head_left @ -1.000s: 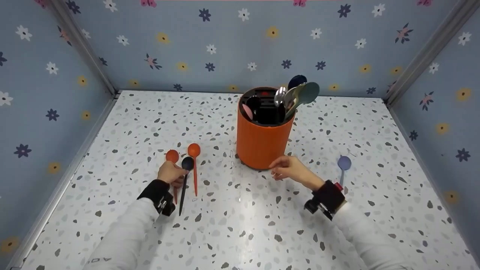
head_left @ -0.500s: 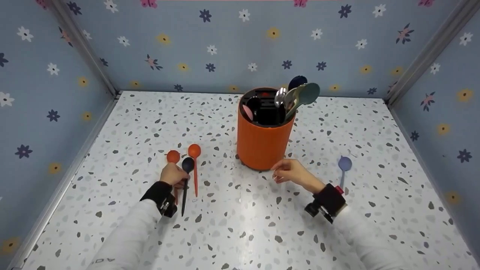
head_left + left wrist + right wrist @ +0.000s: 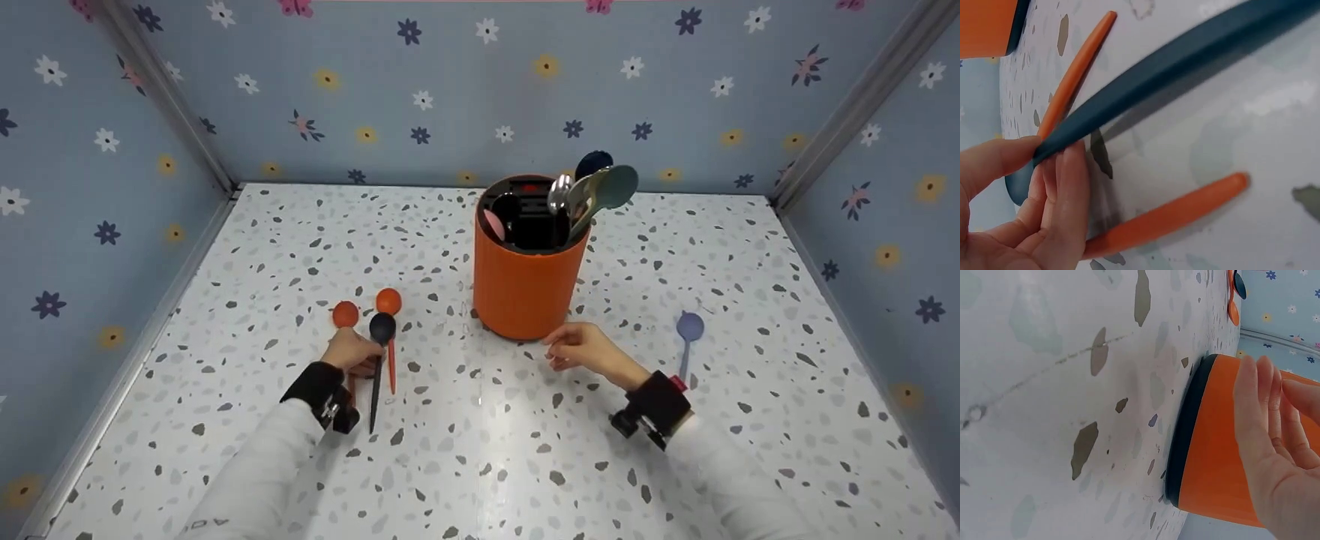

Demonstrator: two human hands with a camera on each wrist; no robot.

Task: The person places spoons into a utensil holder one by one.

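Note:
My left hand [image 3: 349,351] pinches a dark blue spoon [image 3: 382,328] just below its bowl, thumb on one side and fingers on the other. In the left wrist view its handle [image 3: 1157,81] slants above the tabletop. Two orange spoons lie close by: one orange spoon [image 3: 345,314] is partly covered by the hand, and the other orange spoon [image 3: 388,301] lies just right of it, partly behind the dark one. My right hand [image 3: 589,351] holds nothing, its fingers loosely bent, at the foot of an orange utensil holder [image 3: 525,292].
Several utensils, among them a grey-green spoon [image 3: 619,186] and a shiny metal one [image 3: 559,193], stand in the holder. A lavender spoon [image 3: 690,327] lies to the right, beyond the right wrist. Flower-patterned walls [image 3: 480,90] enclose the speckled tabletop [image 3: 480,465].
The dark blue spoon has shifted slightly right, so its bowl now overlaps the right orange spoon's handle. My right hand has drifted a little toward me and to the right.

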